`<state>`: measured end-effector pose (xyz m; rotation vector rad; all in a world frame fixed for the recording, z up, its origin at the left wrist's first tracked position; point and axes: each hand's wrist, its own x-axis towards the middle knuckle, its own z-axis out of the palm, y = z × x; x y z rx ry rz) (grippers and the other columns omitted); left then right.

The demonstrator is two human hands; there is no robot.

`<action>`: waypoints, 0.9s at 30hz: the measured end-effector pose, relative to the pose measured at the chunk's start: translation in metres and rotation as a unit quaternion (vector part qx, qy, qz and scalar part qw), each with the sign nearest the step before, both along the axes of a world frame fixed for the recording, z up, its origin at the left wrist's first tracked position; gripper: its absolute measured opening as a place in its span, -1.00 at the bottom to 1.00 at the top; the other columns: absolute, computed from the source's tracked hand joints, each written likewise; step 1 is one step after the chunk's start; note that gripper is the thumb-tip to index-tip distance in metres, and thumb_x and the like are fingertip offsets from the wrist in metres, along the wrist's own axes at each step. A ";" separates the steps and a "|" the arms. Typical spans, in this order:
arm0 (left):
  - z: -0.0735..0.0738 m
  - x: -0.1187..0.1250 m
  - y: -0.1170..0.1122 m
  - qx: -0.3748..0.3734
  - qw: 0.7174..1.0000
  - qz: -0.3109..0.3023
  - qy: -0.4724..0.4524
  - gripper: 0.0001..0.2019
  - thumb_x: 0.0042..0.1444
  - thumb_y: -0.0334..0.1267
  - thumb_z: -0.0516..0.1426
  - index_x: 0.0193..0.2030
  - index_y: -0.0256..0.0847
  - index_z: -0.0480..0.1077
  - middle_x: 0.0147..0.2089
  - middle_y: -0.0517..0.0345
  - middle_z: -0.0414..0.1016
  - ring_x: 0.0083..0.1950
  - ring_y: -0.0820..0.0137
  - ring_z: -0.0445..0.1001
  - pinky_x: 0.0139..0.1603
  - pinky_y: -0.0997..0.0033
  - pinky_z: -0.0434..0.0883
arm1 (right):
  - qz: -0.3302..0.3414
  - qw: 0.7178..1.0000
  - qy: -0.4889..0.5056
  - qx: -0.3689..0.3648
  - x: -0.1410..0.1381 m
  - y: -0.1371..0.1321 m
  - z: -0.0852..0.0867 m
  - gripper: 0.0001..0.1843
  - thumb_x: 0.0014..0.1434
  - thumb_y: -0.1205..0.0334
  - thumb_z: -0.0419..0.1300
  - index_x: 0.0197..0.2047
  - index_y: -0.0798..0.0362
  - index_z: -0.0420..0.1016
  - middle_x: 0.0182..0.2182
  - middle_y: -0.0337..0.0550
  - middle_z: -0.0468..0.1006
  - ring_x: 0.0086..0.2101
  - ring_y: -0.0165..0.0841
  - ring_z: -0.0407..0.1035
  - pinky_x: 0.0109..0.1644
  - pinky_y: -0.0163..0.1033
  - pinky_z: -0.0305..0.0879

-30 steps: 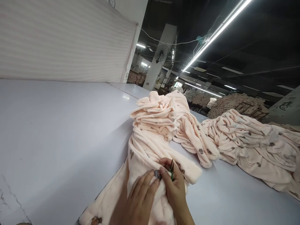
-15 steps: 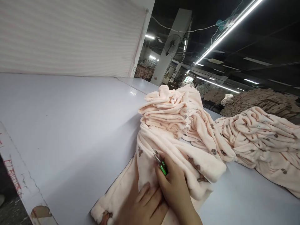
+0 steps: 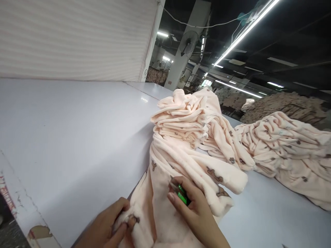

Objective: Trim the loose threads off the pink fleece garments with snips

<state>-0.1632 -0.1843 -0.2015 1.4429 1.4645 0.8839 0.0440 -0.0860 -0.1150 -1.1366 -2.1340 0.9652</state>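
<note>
Green snips (image 3: 182, 196), label seemingly unreadable

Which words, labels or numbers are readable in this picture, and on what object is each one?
None can be read.
Red marks on the table edge: too blurred to read.
The garment bears only printed brown figures, no text.

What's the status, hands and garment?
Left hand pinching pink garment edge. Right hand holds green snips on it. Garment piles beside, apart.
</note>
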 end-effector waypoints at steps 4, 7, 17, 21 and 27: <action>0.021 0.023 0.013 -0.025 0.967 0.032 -0.250 -0.67 0.11 0.10 0.06 -0.26 -0.12 0.18 -0.43 0.31 0.25 -0.37 0.44 0.23 -0.34 0.54 0.19 | 0.068 0.996 -0.051 -0.032 0.008 -0.009 0.008 -0.75 0.18 0.01 0.16 -0.28 0.03 0.46 -0.43 -0.26 0.42 -0.38 -0.35 0.31 -0.32 -0.32 0.19; 0.021 0.029 0.016 -0.051 0.939 0.014 -0.340 -0.58 0.02 0.16 0.14 -0.25 -0.16 0.22 -0.47 0.33 0.21 -0.42 0.49 0.14 -0.38 0.55 0.15 | 0.098 0.989 -0.105 -0.043 0.006 -0.017 0.012 -0.76 0.17 0.01 0.20 -0.31 0.01 0.50 -0.46 -0.30 0.42 -0.37 -0.36 0.32 -0.34 -0.36 0.18; 0.019 0.028 0.015 -0.074 0.928 0.030 -0.364 -0.51 -0.06 0.18 0.19 -0.20 -0.18 0.23 -0.49 0.32 0.23 -0.42 0.48 0.14 -0.36 0.51 0.14 | 0.096 0.969 -0.227 -0.024 -0.006 -0.027 0.007 -0.89 0.16 0.10 0.23 -0.28 -0.08 0.53 -0.38 -0.27 0.53 -0.27 -0.26 0.39 -0.22 -0.31 0.23; 0.022 0.028 0.015 -0.078 0.928 0.028 -0.363 -0.47 -0.08 0.24 0.17 -0.22 -0.19 0.23 -0.49 0.33 0.22 -0.43 0.48 0.14 -0.38 0.51 0.14 | 0.087 0.964 -0.252 -0.023 -0.012 -0.028 0.012 -0.93 0.13 0.16 0.25 -0.35 -0.06 0.50 -0.44 -0.29 0.51 -0.31 -0.28 0.38 -0.29 -0.33 0.20; 0.028 0.029 0.015 -0.067 0.931 0.042 -0.355 -0.59 -0.05 0.10 0.20 -0.26 -0.17 0.25 -0.50 0.31 0.27 -0.42 0.46 0.18 -0.36 0.49 0.16 | 0.050 0.972 -0.222 -0.051 -0.010 -0.032 0.010 -0.88 0.11 0.11 0.26 -0.25 -0.12 0.55 -0.32 -0.22 0.54 -0.20 -0.18 0.40 -0.17 -0.25 0.27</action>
